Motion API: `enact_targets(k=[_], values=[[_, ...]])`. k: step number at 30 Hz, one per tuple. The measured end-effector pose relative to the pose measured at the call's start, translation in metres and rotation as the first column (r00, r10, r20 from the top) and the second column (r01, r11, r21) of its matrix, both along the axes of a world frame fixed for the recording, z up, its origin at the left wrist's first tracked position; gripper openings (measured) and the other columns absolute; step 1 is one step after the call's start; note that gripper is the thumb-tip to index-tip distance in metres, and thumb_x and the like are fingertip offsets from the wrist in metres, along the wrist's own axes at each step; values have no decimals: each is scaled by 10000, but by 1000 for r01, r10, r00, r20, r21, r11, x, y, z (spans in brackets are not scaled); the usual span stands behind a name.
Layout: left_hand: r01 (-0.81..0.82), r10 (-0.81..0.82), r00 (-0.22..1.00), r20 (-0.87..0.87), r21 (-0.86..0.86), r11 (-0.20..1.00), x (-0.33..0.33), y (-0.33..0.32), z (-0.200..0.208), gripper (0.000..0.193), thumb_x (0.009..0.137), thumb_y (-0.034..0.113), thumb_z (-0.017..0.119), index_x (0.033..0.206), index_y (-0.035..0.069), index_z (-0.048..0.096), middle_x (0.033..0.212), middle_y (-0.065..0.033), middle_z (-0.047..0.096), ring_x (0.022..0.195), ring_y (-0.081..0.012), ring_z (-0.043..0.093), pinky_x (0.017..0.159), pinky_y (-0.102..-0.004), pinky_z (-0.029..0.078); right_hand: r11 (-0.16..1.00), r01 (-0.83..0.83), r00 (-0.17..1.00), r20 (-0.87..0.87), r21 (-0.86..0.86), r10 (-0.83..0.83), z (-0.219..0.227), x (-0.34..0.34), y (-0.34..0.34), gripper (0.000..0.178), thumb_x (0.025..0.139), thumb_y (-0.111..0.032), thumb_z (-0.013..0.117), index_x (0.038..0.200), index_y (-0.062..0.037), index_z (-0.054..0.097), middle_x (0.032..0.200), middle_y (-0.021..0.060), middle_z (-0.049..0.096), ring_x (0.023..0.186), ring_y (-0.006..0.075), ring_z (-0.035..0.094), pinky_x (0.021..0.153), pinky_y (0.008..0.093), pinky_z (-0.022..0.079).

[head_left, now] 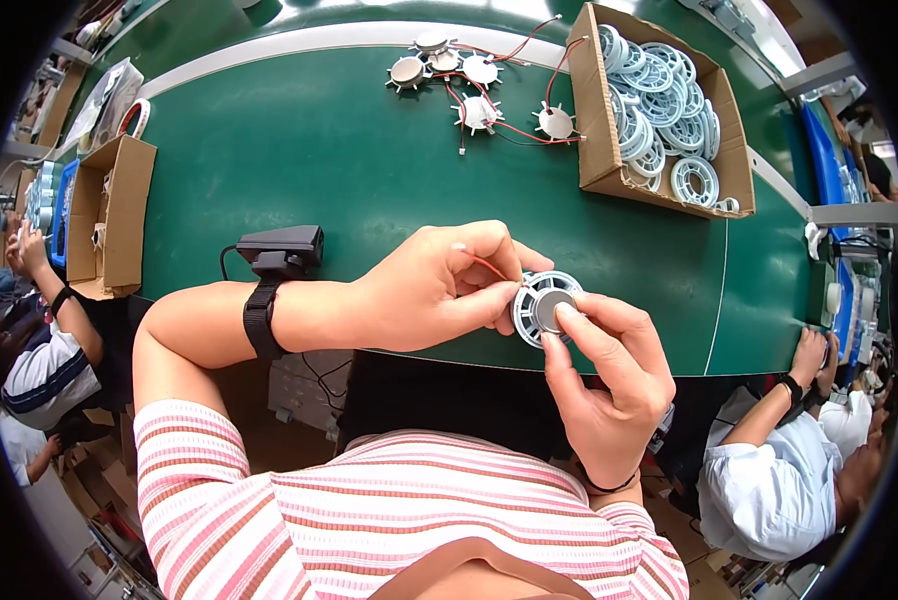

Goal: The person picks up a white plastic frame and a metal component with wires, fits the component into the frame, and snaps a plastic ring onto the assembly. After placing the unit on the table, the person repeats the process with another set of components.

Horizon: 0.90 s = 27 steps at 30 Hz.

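Observation:
Near the front edge of the green table, both my hands meet at a pale blue plastic spoked ring [522,312]. A round grey metal disc [549,309] sits at its middle. My left hand [459,285] is closed in a pinch at the ring's left side, where a thin red wire [484,264] runs up between thumb and forefinger. My right hand [614,370] is closed, with thumb and fingertips on the disc and the ring's right edge. What lies beneath the disc is hidden.
A cardboard box [594,150] of pale blue rings stands at the back right. Several metal discs with prongs and red-black wires, such as one disc [477,113], lie at the back. Another cardboard box [129,220] stands at left. Co-workers sit on both sides.

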<state>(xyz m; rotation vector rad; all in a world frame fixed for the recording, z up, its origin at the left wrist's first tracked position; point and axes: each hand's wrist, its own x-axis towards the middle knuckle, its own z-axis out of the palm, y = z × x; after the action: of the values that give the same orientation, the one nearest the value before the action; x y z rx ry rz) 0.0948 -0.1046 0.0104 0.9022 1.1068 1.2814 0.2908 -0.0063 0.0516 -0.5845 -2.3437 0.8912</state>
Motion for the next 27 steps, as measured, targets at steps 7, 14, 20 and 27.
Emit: enact_targets(k=[7, 14, 20, 27], values=[[164, -162, 984, -72, 18, 986, 0, 1, -3, 561, 951, -50, 663, 1476, 12, 476, 1419, -121, 519, 1171, -182, 628, 951, -310, 594, 996, -3, 999, 34, 89, 0, -6, 3, 3, 348, 744, 82, 813, 1071, -33, 781, 1104, 108, 706, 954, 243, 695, 824, 319, 576], [130, -89, 974, -209, 192, 973, 3, 1, -15, 702, 905, -48, 724, 1534, 52, 428, 1398, -118, 529, 1210, -185, 611, 974, -312, 588, 987, -60, 997, 55, 150, 52, -6, 7, 8, 334, 758, 61, 814, 1073, -43, 780, 1145, 118, 701, 1015, 279, 668, 870, 347, 552], [128, -91, 978, -186, 193, 973, 2, 3, -17, 689, 894, -65, 724, 1516, 46, 448, 1427, -129, 519, 1205, -195, 614, 966, -307, 597, 939, -147, 986, 124, 312, 113, -2, 9, 15, 329, 779, 66, 801, 1090, -35, 771, 1179, 142, 679, 1042, 304, 657, 888, 373, 548], [159, -90, 954, -285, 227, 961, -2, 5, -15, 673, 876, -50, 750, 1485, 30, 475, 1409, -130, 536, 1183, -203, 627, 931, -305, 615, 983, -152, 984, -76, 106, 161, -23, 4, 13, 316, 776, 70, 800, 1080, -10, 763, 1137, 140, 683, 1020, 302, 666, 870, 383, 551]])
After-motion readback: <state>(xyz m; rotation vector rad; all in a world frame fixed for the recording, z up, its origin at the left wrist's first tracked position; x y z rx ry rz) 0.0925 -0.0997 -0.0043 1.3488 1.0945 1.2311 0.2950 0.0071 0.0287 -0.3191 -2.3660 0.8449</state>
